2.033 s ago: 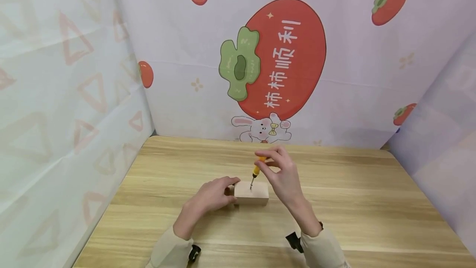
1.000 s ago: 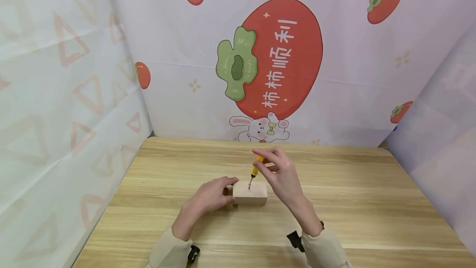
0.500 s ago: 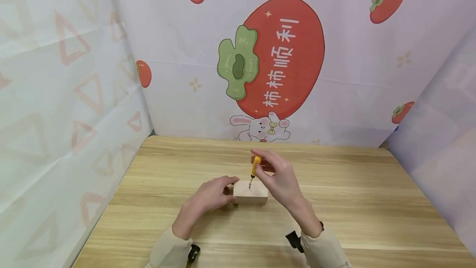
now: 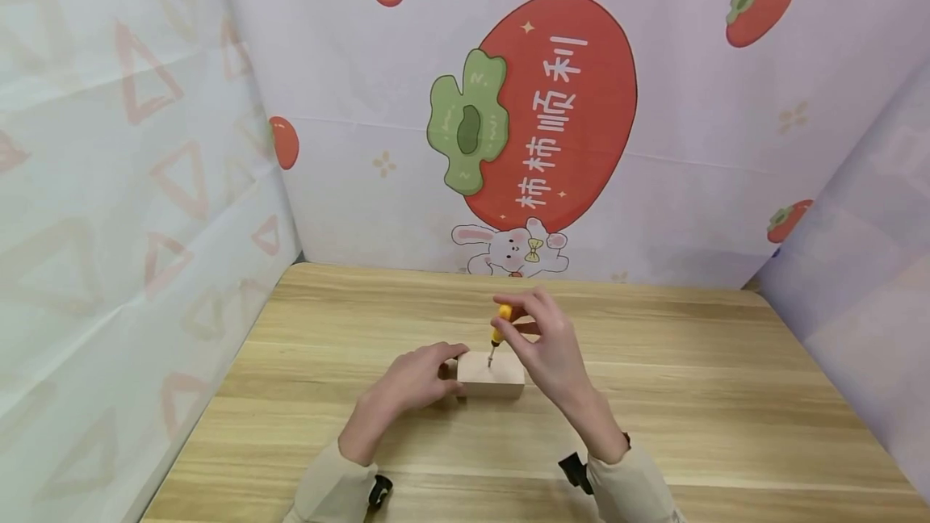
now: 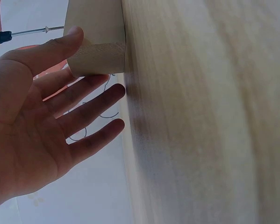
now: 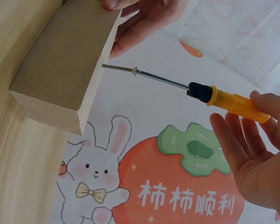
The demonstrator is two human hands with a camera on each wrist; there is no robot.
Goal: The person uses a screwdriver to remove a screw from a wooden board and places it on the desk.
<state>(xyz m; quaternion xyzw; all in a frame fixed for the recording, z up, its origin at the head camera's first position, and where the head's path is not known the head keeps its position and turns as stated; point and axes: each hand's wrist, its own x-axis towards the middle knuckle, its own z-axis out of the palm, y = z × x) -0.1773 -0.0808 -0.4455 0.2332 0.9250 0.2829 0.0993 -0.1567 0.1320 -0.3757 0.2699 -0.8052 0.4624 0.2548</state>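
Observation:
A pale wooden block [image 4: 490, 388] lies on the table with a screw [image 6: 118, 68] standing in its upper face, much of the thread still showing. My left hand [image 4: 416, 382] holds the block's left end, thumb on the near side and fingers on the far side; its lower fingers are spread loosely in the left wrist view. Above the block, my right hand [image 4: 555, 352] pinches the yellow handle of a screwdriver [image 6: 233, 103] between thumb and fingertips. The screwdriver's tip meets the screw head, and its shaft lines up with the screw, leaning slightly right in the head view.
The wood-grain table [image 4: 690, 410] extends around both hands. Behind it hangs a cloth [image 4: 349, 208] printed with persimmons and a rabbit, and patterned cloths flank both sides. Black straps with mounts [image 4: 576, 472] sit at the wrists.
My right thumb and fingers have shifted around the screwdriver handle, rolling one way and back, while its tip stays at the screw. The block and my left hand hold their place.

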